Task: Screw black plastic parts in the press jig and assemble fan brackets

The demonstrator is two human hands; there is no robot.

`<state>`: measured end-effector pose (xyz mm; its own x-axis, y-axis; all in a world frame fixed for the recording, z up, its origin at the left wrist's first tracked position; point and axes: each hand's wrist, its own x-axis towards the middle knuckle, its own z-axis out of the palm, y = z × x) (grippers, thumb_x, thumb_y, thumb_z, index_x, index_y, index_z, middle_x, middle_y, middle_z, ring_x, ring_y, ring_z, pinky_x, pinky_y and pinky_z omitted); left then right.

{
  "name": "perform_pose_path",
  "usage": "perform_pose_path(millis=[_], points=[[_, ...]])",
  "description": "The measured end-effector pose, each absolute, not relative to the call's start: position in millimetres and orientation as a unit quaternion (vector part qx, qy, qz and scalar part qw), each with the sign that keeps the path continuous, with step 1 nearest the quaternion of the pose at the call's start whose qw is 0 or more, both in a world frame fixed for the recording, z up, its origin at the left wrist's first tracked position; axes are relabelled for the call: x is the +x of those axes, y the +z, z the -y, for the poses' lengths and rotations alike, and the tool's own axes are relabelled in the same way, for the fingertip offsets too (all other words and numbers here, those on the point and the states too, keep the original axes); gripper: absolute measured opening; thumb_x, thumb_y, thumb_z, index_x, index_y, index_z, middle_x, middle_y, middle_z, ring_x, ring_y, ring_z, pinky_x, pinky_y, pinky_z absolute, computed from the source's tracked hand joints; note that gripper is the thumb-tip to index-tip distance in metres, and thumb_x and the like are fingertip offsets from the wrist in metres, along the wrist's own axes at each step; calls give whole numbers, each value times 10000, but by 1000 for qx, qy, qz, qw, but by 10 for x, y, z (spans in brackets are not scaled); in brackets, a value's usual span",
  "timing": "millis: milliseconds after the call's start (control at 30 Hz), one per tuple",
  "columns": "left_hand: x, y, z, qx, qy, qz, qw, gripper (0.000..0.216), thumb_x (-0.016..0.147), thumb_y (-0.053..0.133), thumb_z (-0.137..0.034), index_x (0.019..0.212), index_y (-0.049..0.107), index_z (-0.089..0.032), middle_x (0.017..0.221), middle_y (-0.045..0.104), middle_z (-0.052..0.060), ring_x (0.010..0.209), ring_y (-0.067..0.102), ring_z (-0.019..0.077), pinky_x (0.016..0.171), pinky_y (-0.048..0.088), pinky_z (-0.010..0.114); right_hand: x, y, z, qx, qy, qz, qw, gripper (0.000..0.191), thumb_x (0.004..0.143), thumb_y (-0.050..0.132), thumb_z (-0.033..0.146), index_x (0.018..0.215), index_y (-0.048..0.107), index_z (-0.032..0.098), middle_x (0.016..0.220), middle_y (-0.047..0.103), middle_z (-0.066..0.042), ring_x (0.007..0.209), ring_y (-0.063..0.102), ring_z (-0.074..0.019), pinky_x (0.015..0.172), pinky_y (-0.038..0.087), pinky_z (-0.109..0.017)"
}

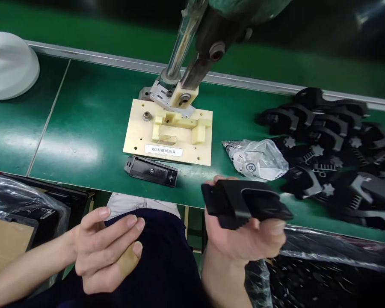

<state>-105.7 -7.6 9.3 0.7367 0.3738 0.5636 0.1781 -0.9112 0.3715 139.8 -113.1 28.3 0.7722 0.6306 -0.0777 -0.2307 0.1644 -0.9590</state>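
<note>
My right hand grips a black plastic part with a curved dark grey band, held up in front of the table's near edge. Fingers apart and slightly curled, my left hand hovers over my lap with nothing in it. Between and beyond my hands, a long black plastic piece lies on the green table. Just behind it is a cream-coloured fixture with a raised cradle and a white label. A clear plastic bag with small contents lies right of the fixture.
A press-like arm and a clear tube come down behind the fixture. Several black parts are heaped at the right. At the far left stands a white round base. Plastic-lined bins flank me below the table.
</note>
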Motion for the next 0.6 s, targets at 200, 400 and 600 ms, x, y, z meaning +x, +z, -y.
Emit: perform_pose_path(millis=[200, 400, 600], points=[[-784, 359, -20, 909, 406, -72, 56, 218, 686, 653, 3, 740, 587, -197, 827, 755, 39, 920, 700, 222, 954, 505, 507, 1641, 393, 1055, -574, 328, 87, 745, 518, 879, 265, 679, 968, 611, 304, 1094, 519, -77, 1038, 518, -221, 777, 499, -347], [-778, 304, -83, 893, 428, -129, 50, 233, 693, 618, 30, 795, 577, -175, 824, 746, 60, 900, 706, 232, 883, 541, 507, 1670, 411, 1001, -570, 481, 206, 634, 466, 836, 487, 664, 980, 584, 232, 911, 613, -77, 680, 589, -184, 528, 489, -312], [-731, 381, -132, 893, 428, -134, 42, 234, 692, 604, 52, 821, 573, -141, 747, 731, 83, 817, 711, 220, 892, 532, 488, 1982, 578, 520, -752, 32, 539, 377, 431, 770, 711, 477, 1075, 590, 199, 995, 663, -95, 906, 633, -252, 804, 524, -398]])
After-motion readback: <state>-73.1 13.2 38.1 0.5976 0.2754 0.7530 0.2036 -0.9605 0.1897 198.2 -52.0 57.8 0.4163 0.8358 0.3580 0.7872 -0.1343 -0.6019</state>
